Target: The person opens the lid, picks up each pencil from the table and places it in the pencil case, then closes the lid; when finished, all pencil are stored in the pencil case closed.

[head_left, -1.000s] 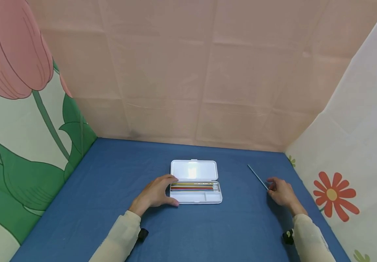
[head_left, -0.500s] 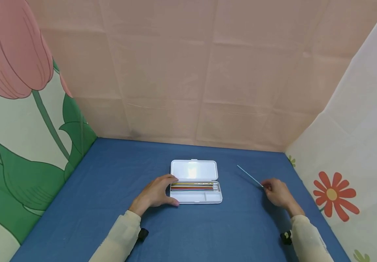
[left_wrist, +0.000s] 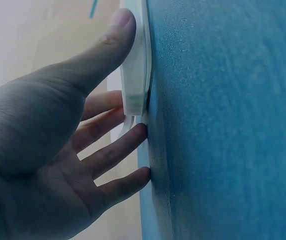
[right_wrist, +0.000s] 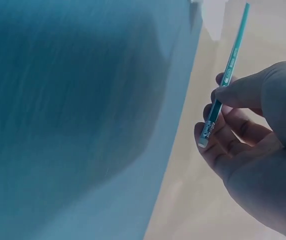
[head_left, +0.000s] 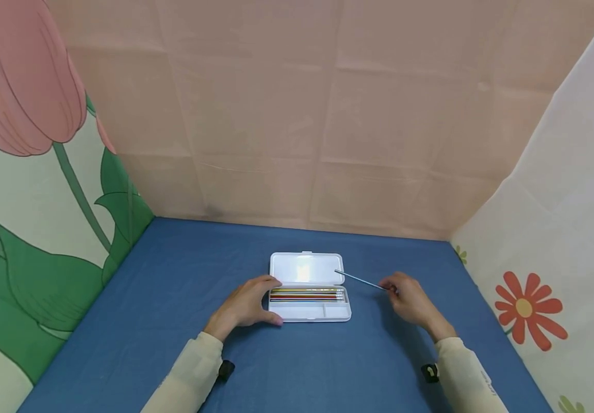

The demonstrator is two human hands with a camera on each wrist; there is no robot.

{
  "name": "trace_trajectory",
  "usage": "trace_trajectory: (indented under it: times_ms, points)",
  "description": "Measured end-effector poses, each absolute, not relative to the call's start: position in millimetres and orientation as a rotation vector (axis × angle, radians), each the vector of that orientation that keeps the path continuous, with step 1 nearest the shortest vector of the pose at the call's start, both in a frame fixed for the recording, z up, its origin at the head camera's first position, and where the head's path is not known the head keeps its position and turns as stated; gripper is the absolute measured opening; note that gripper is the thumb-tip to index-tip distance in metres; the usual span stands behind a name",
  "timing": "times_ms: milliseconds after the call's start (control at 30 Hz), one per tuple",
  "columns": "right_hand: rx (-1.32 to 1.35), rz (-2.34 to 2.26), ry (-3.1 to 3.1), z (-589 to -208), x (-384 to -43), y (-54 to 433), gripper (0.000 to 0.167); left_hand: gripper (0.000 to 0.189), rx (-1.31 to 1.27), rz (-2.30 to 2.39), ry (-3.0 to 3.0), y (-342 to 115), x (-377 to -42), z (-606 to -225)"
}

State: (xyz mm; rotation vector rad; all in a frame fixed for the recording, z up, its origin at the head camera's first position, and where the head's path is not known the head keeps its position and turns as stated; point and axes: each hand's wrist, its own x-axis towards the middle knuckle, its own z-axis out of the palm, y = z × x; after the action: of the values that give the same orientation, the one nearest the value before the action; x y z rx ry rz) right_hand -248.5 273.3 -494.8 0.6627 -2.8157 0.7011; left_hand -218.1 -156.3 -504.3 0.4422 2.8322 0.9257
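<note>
A white pencil case (head_left: pixel 297 311) lies on the blue cloth with its lid (head_left: pixel 304 267) folded back. Several coloured pencils (head_left: pixel 304 295) fill its rear compartment. My left hand (head_left: pixel 245 301) holds the case by its left end, thumb at the front edge and fingers at the back; the left wrist view shows the thumb along the case's side (left_wrist: pixel 135 75). My right hand (head_left: pixel 413 298) pinches a light blue pencil (right_wrist: pixel 229 72) near its white-tipped end, between thumb and fingers. Raised above the cloth, this pencil points left, and its far end overlaps the lid's right edge in the head view.
The blue cloth (head_left: pixel 173 275) covers the table. A tan sheet (head_left: pixel 297 115) hangs at the back, with a tulip-printed panel (head_left: pixel 59 258) on the left and a white flower-printed panel (head_left: pixel 560 241) on the right.
My right hand has moved left with the pencil, from the right of the table to close beside the case, and the pencil has turned flatter. The left hand and the case have stayed put.
</note>
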Motion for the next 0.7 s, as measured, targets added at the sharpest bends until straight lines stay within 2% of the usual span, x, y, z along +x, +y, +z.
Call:
trace_trajectory:
  times_ms: [700]
  points:
    - [0.863,0.662,-2.879,-495.4,-256.7,183.3,0.025,0.09,0.456,0.911,2.83,-155.0,-219.3,-503.5]
